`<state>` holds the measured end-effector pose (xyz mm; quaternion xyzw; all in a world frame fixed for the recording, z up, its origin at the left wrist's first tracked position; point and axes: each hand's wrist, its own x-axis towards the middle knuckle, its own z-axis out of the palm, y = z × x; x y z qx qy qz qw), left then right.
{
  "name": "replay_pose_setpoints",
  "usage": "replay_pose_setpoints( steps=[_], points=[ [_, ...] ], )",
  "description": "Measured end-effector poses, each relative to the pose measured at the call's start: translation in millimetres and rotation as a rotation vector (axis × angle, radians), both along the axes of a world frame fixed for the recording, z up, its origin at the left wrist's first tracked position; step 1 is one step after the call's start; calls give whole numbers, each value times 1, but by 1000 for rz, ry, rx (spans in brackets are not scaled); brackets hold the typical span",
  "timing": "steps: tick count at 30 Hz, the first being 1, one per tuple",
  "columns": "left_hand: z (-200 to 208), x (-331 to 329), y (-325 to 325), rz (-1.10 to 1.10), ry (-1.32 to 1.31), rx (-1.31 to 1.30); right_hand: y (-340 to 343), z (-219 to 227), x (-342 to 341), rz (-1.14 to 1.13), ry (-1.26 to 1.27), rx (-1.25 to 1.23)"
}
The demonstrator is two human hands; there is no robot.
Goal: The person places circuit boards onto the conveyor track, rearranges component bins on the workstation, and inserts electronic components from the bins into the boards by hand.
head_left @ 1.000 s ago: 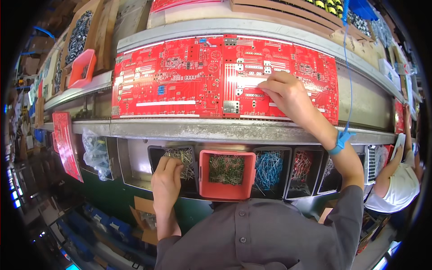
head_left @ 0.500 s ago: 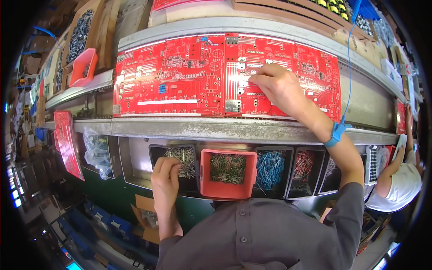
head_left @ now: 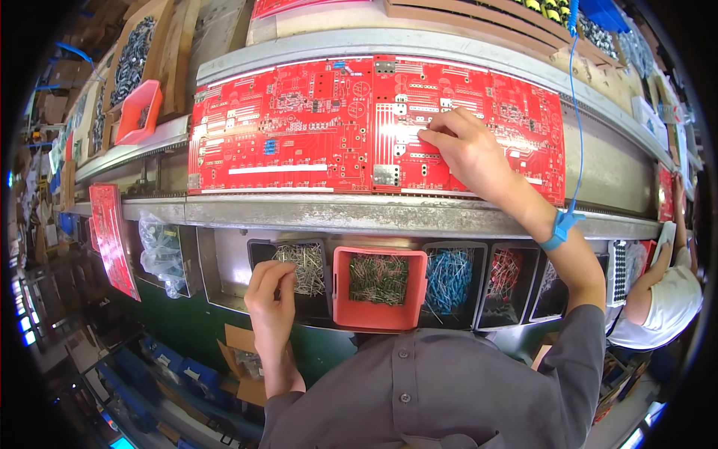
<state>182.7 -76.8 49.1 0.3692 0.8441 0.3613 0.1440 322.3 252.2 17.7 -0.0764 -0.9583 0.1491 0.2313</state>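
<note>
Two red circuit boards lie side by side on the metal rails, dotted with a few blue parts. My right hand is over the right board, fingers pinched near its left part; anything between the fingertips is too small to make out. A blue wrist strap with a cord is on that arm. Beside the dark bin of silvery leaded parts, my left hand is held with curled fingers and the thumb near them. What those fingers hold, if anything, is hidden.
A pink bin of green leaded parts stands by a bin of blue parts and one of red parts. Another red board leans at the left beside a plastic bag. A co-worker's arm shows at right.
My right hand has shifted slightly right over the board, and its wrist strap has moved a little lower. My left hand has drawn slightly left, away from the silvery parts.
</note>
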Motion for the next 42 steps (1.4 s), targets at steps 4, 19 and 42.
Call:
replay_pose_setpoints(
  steps=[4, 19, 42],
  points=[
    [-1, 0, -1, -8, 9, 28, -7, 1, 7, -31, -41, 75],
    [17, 39, 47, -295, 99, 181, -121, 46, 30, 421, -9, -170],
    [7, 66, 52, -635, -42, 13, -1, 0, 4, 2, 87, -75]
  ],
)
